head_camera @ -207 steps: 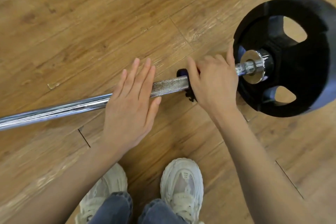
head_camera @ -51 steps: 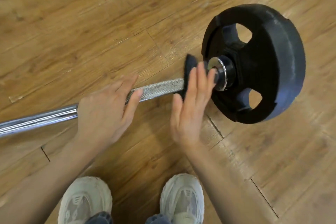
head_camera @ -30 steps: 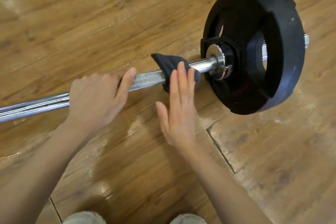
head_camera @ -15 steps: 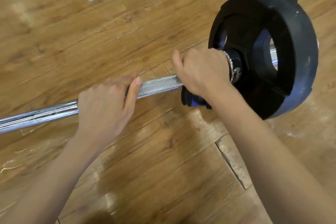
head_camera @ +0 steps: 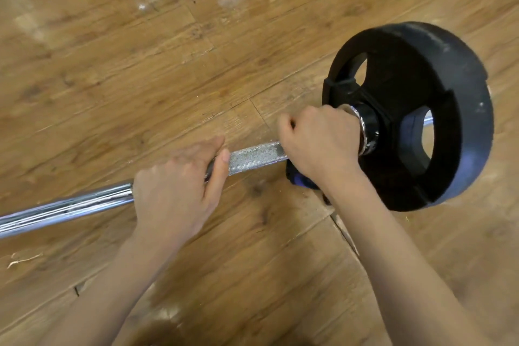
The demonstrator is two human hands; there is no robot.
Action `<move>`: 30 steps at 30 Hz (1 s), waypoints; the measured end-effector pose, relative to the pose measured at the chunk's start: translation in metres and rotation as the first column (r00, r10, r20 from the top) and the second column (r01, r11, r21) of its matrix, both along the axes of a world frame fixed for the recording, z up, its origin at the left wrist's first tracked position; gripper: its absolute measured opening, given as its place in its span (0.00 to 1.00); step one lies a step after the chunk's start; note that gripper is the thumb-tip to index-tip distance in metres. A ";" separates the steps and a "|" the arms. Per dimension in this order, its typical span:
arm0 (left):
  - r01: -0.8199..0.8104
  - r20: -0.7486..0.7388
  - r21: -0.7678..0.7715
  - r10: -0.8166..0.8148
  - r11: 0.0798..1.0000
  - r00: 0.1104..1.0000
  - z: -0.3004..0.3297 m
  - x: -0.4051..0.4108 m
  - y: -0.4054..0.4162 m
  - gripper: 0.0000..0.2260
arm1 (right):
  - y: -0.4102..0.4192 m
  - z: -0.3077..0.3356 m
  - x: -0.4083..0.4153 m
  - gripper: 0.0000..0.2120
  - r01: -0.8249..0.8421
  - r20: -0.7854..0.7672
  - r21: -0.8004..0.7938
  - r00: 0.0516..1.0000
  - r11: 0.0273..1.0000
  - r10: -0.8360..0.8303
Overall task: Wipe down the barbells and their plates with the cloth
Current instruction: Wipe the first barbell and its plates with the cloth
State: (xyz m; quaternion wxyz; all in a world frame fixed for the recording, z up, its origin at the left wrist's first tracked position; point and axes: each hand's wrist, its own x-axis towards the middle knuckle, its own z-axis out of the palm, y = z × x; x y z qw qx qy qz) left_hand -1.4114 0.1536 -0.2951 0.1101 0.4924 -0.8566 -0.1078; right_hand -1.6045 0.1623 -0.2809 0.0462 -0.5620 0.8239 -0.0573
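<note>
Barbell [head_camera: 257, 155] lying on the wooden floor [head_camera: 140, 64], its chrome shaft running from the lower left edge of the view up toward the right, where it passes through 1 black plate [head_camera: 438, 121]. The plate stands upright on its rim at the right side of the view, with 2 of its cut-out grip openings visible and scuff marks along the rim. A chrome collar [head_camera: 365, 132] sits against the inner face of the plate. A short length of the knurled section of the shaft shows between my 2 hands; the smooth polished section extends to the left. My left hand [head_camera: 179, 188] grips the shaft from above, fingers curled over the far side and thumb lying along the knurling. My right hand [head_camera: 317, 143] is clamped around the shaft just beside the collar, knuckles up, fingers wrapped over the cloth [head_camera: 300, 180]. Only a dark blue fold of the cloth is visible, hanging below the wrist under the shaft; the rest is hidden inside my fist. The 2 hands are near each other but apart. The far end of the shaft [head_camera: 428, 121] shows through the plate's right-hand opening. Pale smudges mark the floor near the top of the view, and a gap between floorboards [head_camera: 345, 236] runs beneath my right forearm.
</note>
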 end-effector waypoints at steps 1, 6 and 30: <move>0.001 -0.002 0.002 -0.001 1.000 1.000 0.001 0.000 0.001 0.19 | -0.009 0.008 -0.004 0.21 -0.007 0.050 0.175 0.999 0.985 -0.001; 0.013 0.026 -0.007 -0.012 1.000 1.000 0.001 0.002 0.005 0.20 | 0.011 -0.008 0.000 0.22 0.016 0.039 -0.030 0.999 0.999 -0.015; 0.086 -0.016 -0.088 -0.087 0.992 0.996 -0.020 0.012 0.006 0.27 | 0.073 -0.029 0.017 0.20 -0.133 0.051 -0.369 0.985 0.920 0.163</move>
